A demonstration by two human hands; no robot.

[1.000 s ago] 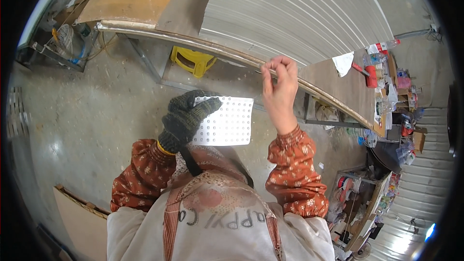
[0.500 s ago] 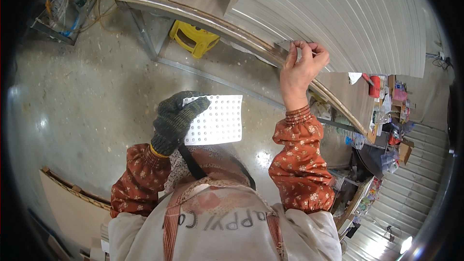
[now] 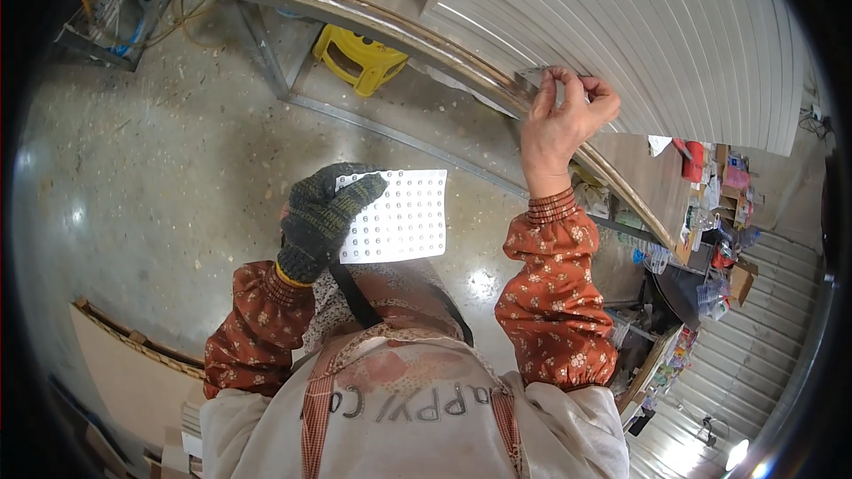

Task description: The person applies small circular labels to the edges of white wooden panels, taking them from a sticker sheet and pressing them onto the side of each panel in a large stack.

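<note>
My left hand, in a dark knitted glove with a yellow cuff, grips a white sheet of small round stickers by its left side, thumb on top. The sheet lies flat in front of my apron. My bare right hand is raised to the near edge of a stack of long grey-white panels. Its thumb and forefinger are pinched together at the edge of the stack. Whatever may be between those fingertips is too small or hidden to make out.
The panels rest on a workbench with a worn front rail. Beneath it stands a yellow plastic stool by a metal frame bar. A red roll-shaped object and clutter lie at the right. A board leans at lower left.
My right hand has shifted slightly right and up along the panel edge, its fingers still pinched. The left hand and sticker sheet have hardly moved; the view has shifted a little.
</note>
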